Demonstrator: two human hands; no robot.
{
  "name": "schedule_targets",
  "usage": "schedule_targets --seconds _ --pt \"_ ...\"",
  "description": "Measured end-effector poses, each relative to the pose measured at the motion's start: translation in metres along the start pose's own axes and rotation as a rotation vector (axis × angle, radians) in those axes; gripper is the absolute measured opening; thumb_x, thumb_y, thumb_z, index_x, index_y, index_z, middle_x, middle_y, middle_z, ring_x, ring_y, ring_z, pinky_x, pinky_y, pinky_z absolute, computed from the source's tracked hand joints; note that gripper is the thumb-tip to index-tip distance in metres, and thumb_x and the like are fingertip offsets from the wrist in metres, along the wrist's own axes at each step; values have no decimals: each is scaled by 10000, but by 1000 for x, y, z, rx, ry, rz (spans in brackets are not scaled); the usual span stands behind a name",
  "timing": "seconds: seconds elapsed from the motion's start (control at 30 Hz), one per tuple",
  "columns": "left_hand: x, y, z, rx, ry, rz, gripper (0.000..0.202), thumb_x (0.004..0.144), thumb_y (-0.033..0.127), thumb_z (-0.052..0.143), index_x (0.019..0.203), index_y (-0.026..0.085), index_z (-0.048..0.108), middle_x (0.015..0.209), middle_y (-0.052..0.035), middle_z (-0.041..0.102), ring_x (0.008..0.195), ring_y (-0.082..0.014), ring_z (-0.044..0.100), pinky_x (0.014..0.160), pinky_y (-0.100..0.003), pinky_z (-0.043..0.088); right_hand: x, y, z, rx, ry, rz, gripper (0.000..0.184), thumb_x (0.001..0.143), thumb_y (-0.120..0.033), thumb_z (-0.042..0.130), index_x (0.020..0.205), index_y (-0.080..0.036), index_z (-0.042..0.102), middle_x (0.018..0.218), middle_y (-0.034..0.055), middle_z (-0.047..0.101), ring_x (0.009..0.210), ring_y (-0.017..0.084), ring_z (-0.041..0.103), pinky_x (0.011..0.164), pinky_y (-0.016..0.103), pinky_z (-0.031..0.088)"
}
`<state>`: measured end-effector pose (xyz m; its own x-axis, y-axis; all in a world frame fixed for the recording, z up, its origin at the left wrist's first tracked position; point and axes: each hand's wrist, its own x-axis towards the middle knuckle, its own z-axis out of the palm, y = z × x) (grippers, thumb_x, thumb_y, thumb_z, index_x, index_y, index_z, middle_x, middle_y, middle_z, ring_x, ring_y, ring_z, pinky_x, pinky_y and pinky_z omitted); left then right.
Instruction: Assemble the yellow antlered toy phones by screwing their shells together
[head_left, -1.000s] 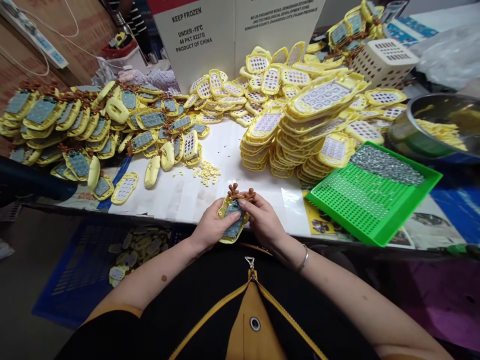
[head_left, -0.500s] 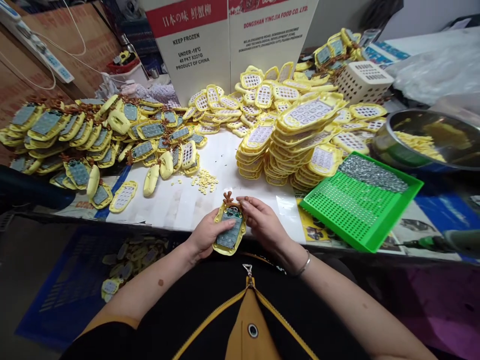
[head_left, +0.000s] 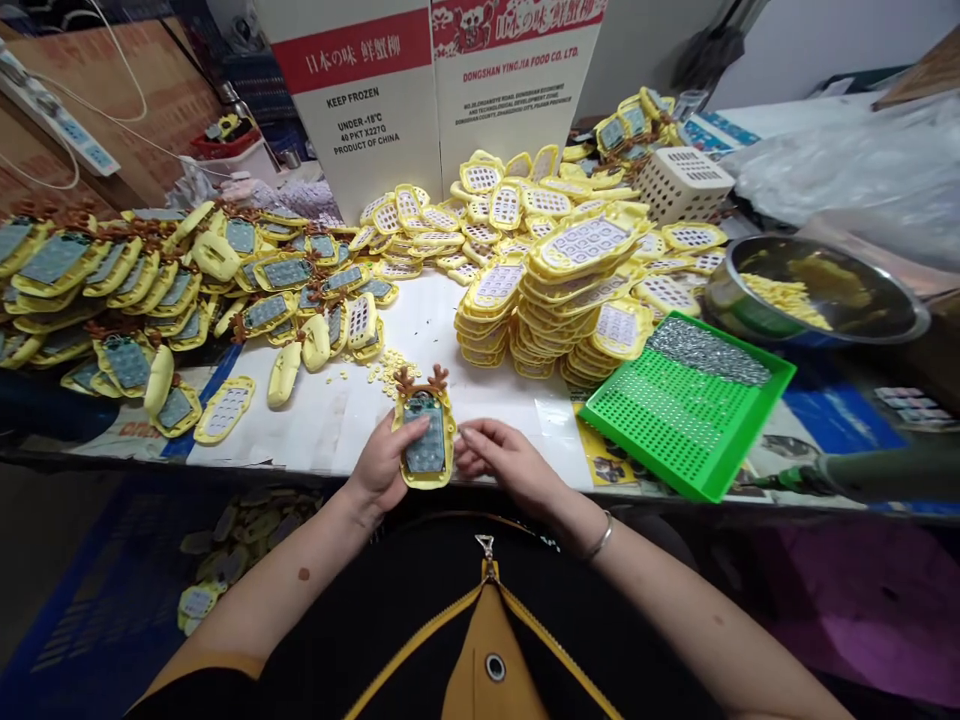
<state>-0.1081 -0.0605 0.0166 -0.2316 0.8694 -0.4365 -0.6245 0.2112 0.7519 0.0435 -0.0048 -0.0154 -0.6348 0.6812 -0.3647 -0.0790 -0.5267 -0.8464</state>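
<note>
My left hand [head_left: 382, 462] grips a yellow toy phone half [head_left: 426, 450], its thumb across the front. Inside the shell lie a grey rubber keypad and, above it, a green circuit board. Brown antlers stand out from its top. Just right of the shell is my right hand [head_left: 502, 462], its fingers curled and thumb pressed to them; whatever they pinch, if anything, is hidden. Small yellow pieces [head_left: 390, 368] lie loose on the white table surface [head_left: 427, 310] behind the toy.
Filled phone halves [head_left: 67, 262] are heaped at left. Yellow covers with button holes [head_left: 585, 245] stand stacked at centre. At right are a green tray [head_left: 667, 430] of screws, a steel bowl [head_left: 900, 325] and an electric screwdriver [head_left: 862, 470]. A blue crate [head_left: 97, 590] sits below the table.
The toy phone half has turned more upright and moved a little left, both antlers now showing. My right hand has come down from the antlers to beside the shell's right edge. The view has shifted.
</note>
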Motion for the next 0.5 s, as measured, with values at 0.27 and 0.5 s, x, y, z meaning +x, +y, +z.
schedule_targets --seconds 0.27,0.5 --pt "8 -5 -1 -127 12 62 450 623 318 859 980 113 679 811 -57 720 671 -159 645 705 -293 509 -6 0 11 -27 -193 77 616 623 -674 763 964 -173 649 824 13 688 663 127 653 666 278 543" --pt "19 -25 -26 -293 -432 -115 831 663 694 707 1184 48 668 1066 -189 712 1014 -277 641 929 -379 442 -15 5 15 55 -5 208 594 604 -592 830 1019 -190 690 791 27 737 694 169 683 683 267 560"
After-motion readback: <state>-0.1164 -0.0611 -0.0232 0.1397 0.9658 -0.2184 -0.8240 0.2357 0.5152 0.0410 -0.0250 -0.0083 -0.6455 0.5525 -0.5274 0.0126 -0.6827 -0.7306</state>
